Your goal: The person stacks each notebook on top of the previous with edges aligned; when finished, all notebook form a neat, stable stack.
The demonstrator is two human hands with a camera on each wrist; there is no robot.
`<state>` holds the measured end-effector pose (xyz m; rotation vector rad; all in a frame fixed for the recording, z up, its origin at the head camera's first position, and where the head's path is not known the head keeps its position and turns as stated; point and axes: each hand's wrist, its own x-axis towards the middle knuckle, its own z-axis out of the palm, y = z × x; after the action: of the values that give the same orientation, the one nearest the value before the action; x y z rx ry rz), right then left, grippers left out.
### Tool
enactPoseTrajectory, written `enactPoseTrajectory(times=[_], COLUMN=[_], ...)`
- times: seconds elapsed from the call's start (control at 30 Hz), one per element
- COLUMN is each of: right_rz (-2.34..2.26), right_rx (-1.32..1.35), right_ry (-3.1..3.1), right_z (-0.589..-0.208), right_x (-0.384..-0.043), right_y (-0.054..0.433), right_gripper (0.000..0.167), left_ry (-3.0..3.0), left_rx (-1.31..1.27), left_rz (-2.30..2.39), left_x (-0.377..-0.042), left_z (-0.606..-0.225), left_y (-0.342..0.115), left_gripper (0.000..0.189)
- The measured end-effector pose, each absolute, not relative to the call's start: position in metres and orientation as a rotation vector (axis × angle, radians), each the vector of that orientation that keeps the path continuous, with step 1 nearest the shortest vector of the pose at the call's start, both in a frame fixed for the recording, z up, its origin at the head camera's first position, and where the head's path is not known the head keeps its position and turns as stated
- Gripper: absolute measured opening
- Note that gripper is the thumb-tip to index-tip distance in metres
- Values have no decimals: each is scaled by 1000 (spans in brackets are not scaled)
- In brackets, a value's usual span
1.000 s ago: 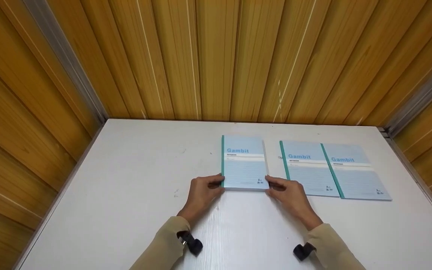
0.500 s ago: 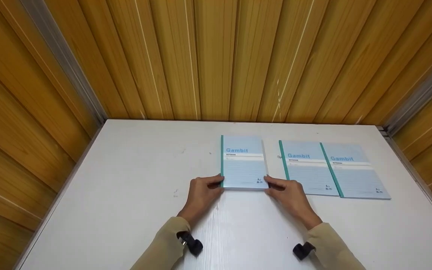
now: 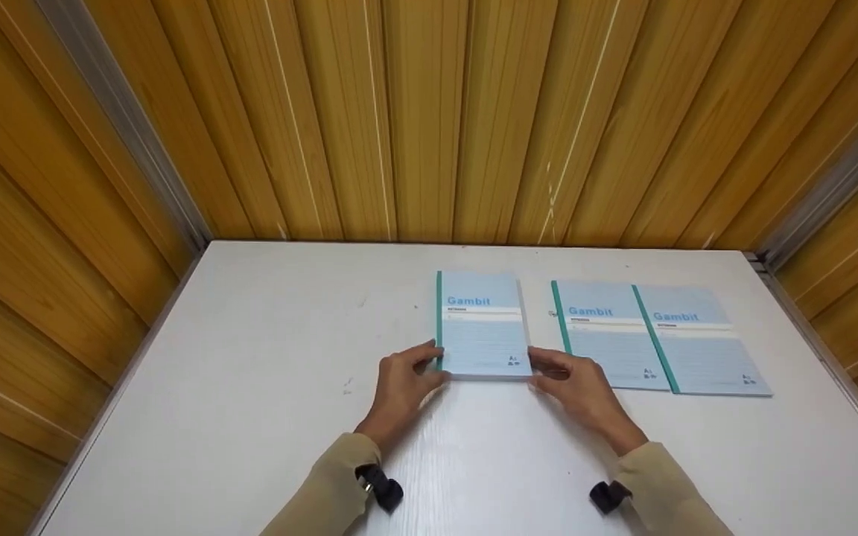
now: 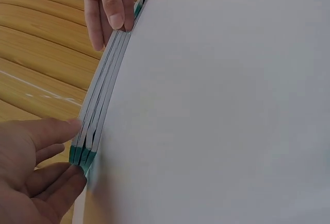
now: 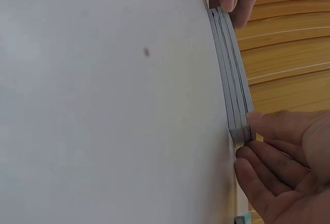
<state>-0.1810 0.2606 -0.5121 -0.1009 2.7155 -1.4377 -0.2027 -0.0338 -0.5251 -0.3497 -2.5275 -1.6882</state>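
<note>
A stack of light-blue notebooks (image 3: 482, 327) with green spines lies flat on the white table, its near end towards me. Several layers show along its edge in both wrist views. At the near left corner my left hand (image 3: 403, 383) has its thumb against the near edge and its fingers at the spine. My right hand (image 3: 578, 387) holds the near right corner in the same manner, thumb at the near edge and fingertips at the side. To the right lie two more notebook covers side by side, a left notebook (image 3: 609, 346) and a right notebook (image 3: 704, 353).
The white table (image 3: 250, 387) runs back to a wall of wood-patterned panels (image 3: 429, 119). Similar panels rise at left and right. Part of the right forearm lies in front of the paired notebooks. Black wrist mounts (image 3: 380, 487) show at both cuffs.
The left fingertips have shifted slightly at the stack's corner, spreading a little from the thumb. The stack and the other notebooks stay in place; the head view has tilted slightly.
</note>
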Motion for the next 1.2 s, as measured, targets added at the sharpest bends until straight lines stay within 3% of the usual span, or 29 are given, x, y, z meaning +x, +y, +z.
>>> enactPoseTrajectory(times=[0.53,1.2], right_rz=[-1449,-1346], right_rx=[-166,17], right_ry=[2835,2940], right_z=[-484,-478], right_x=[-192,-178], right_y=[321,396], right_gripper=[46,57], left_ry=[-2451,-2510], left_rx=[-549,-564], left_rz=[-1676,-1841], left_x=[-212,-212], left_z=[-503,-491], left_y=[8,88], left_gripper=[39,39])
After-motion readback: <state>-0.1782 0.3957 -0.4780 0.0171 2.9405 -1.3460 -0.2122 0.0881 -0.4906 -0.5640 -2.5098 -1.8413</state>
